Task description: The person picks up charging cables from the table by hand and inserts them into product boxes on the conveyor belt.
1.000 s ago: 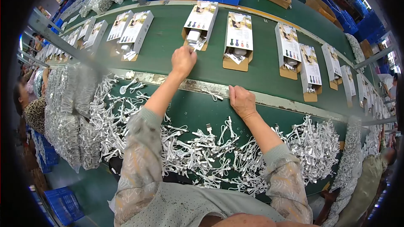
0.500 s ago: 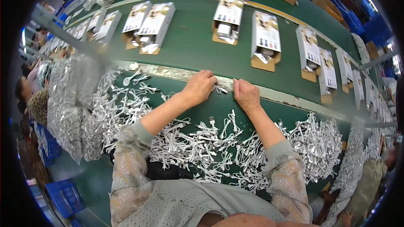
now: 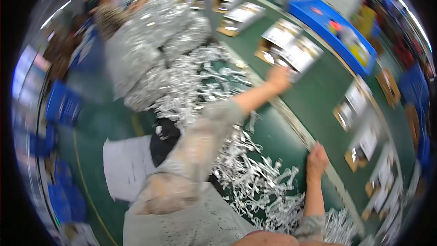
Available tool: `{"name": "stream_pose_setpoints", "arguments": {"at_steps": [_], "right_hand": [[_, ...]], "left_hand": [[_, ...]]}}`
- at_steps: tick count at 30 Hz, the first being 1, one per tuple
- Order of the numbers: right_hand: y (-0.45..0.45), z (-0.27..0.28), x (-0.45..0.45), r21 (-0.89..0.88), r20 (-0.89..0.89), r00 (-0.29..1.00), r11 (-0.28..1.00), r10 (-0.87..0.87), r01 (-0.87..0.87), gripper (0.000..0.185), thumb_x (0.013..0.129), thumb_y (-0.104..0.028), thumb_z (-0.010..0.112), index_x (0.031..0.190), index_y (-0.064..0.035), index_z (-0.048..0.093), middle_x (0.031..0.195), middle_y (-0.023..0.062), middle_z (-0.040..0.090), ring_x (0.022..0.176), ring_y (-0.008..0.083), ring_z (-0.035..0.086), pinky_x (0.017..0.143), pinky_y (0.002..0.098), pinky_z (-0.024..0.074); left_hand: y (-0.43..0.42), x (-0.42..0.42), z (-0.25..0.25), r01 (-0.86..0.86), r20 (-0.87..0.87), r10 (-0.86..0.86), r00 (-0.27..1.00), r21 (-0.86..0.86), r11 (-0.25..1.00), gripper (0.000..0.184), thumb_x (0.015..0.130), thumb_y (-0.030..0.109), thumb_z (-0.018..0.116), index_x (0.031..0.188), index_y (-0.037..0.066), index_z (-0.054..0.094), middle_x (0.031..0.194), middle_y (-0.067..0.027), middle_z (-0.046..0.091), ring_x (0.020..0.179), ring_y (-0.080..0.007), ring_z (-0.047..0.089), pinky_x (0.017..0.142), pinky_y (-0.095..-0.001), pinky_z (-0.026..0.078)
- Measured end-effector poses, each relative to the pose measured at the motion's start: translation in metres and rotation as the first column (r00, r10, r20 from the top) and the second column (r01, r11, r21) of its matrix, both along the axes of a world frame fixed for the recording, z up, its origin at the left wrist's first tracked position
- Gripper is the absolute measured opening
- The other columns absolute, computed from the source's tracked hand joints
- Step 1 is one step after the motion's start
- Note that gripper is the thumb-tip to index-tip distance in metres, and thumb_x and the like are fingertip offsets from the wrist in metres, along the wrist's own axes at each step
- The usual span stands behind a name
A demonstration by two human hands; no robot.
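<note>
My left hand (image 3: 279, 79) reaches over the green conveyor belt to the open lower end of a white printed box (image 3: 302, 54). Its fingers are blurred, and whatever they hold is hidden. A second box (image 3: 282, 33) lies just beside that one. On the belt's metal edge (image 3: 291, 120) rests my right hand (image 3: 317, 160), its fingers curled together; nothing can be made out in them. Many coiled white cables (image 3: 255, 177) are heaped on the green table below both hands.
More open boxes (image 3: 359, 95) lie along the belt. Beyond it is a blue tray (image 3: 318, 23) with tape. Clear bags of cables (image 3: 145, 41) are piled at upper left, near a person (image 3: 108, 16). Blue crates (image 3: 63, 102) stand on the floor at left.
The view has swung left. My left hand has moved from the belt's metal edge, near a cable, to a box on the belt. My right hand stays at the edge.
</note>
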State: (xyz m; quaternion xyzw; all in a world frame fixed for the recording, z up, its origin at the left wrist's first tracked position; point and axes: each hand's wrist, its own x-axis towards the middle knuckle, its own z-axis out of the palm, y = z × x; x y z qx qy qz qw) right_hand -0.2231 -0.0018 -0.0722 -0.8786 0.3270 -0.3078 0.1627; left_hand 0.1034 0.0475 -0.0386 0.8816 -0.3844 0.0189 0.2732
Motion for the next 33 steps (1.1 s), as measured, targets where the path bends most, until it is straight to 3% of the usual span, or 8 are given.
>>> {"name": "stream_pose_setpoints", "arguments": {"at_steps": [2,6,11,13,18,19,23,33], "right_hand": [[0.002,0.004,0.000,0.027,-0.036,0.999,0.999,-0.023,0.024,0.033,0.096,-0.018,0.050,0.067,-0.0024,0.051,0.059,0.0192,0.049,0.052,0.0362,0.049,0.049,0.0440,0.0376],[0.002,0.008,-0.002,-0.026,-0.041,0.999,1.000,-0.004,0.003,0.035,0.097,-0.021,0.049,0.067,-0.0026,0.050,0.058,0.0182,0.050,0.051,0.0361,0.050,0.048,0.0431,0.0390],[-0.001,0.008,-0.003,-0.035,-0.057,0.998,0.999,-0.005,0.003,0.036,0.098,-0.022,0.048,0.068,-0.0028,0.050,0.059,0.0171,0.051,0.052,0.0361,0.051,0.048,0.0435,0.0393],[0.003,0.011,0.001,-0.054,-0.041,0.999,0.999,0.003,-0.005,0.036,0.098,-0.022,0.048,0.068,-0.0019,0.050,0.059,0.0186,0.051,0.052,0.0370,0.051,0.048,0.0436,0.0393],[-0.002,0.004,-0.011,-0.107,0.031,0.999,0.994,0.042,-0.039,0.028,0.095,-0.016,0.050,0.071,-0.0028,0.053,0.061,0.0175,0.052,0.055,0.0351,0.052,0.049,0.0428,0.0396],[-0.003,0.000,-0.016,-0.485,-0.137,0.990,0.873,-0.021,-0.048,0.023,0.094,-0.014,0.052,0.073,-0.0044,0.054,0.062,0.0153,0.050,0.054,0.0326,0.051,0.048,0.0423,0.0399],[0.004,0.012,-0.024,-0.116,0.039,0.997,0.991,-0.063,0.067,0.031,0.091,-0.018,0.056,0.064,-0.0055,0.051,0.060,0.0159,0.055,0.053,0.0349,0.055,0.050,0.0434,0.0432],[0.002,0.019,-0.033,-0.168,0.050,0.991,0.977,-0.127,0.134,0.030,0.090,-0.021,0.057,0.064,-0.0077,0.051,0.064,0.0138,0.059,0.057,0.0323,0.059,0.052,0.0408,0.0472]], "left_hand": [[-0.052,0.012,-0.040,0.048,-0.189,-0.076,0.979,-0.150,0.987,0.024,0.071,0.008,0.060,0.093,0.002,0.063,0.093,-0.0221,0.063,0.091,-0.0407,0.061,0.080,-0.0468,0.049],[-0.024,-0.085,0.013,0.322,0.019,-0.323,0.946,0.033,0.946,0.028,0.065,0.001,0.062,0.093,-0.001,0.060,0.088,-0.0209,0.058,0.082,-0.0385,0.062,0.076,-0.0478,0.051],[0.053,-0.212,0.031,0.861,-0.401,-0.763,0.507,0.274,0.428,0.030,0.069,0.022,0.069,0.094,0.006,0.067,0.100,-0.0146,0.064,0.097,-0.0367,0.060,0.078,-0.0442,0.050],[0.081,-0.239,0.007,0.915,-0.127,-0.907,0.400,0.098,0.390,0.024,0.071,0.024,0.068,0.086,0.006,0.065,0.105,-0.0128,0.059,0.110,-0.0301,0.054,0.085,-0.0422,0.047],[0.105,-0.236,0.003,0.859,-0.068,-0.858,0.509,0.108,0.500,0.013,0.071,0.015,0.059,0.081,0.008,0.064,0.085,-0.0112,0.061,0.087,-0.0314,0.063,0.070,-0.0450,0.051],[0.113,-0.224,-0.002,0.848,-0.036,-0.849,0.526,0.101,0.521,0.011,0.072,0.016,0.060,0.079,0.009,0.064,0.080,-0.0108,0.062,0.079,-0.0322,0.064,0.064,-0.0463,0.052],[0.131,-0.176,0.048,0.683,-0.244,-0.648,0.722,0.095,0.725,0.014,0.076,0.024,0.064,0.079,0.010,0.067,0.083,-0.0111,0.062,0.079,-0.0319,0.062,0.072,-0.0427,0.050],[0.015,-0.087,0.066,0.220,0.012,-0.220,0.975,-0.061,0.974,0.018,0.077,0.018,0.062,0.075,0.002,0.070,0.073,-0.0196,0.066,0.072,-0.0367,0.065,0.071,-0.0444,0.051]]}}
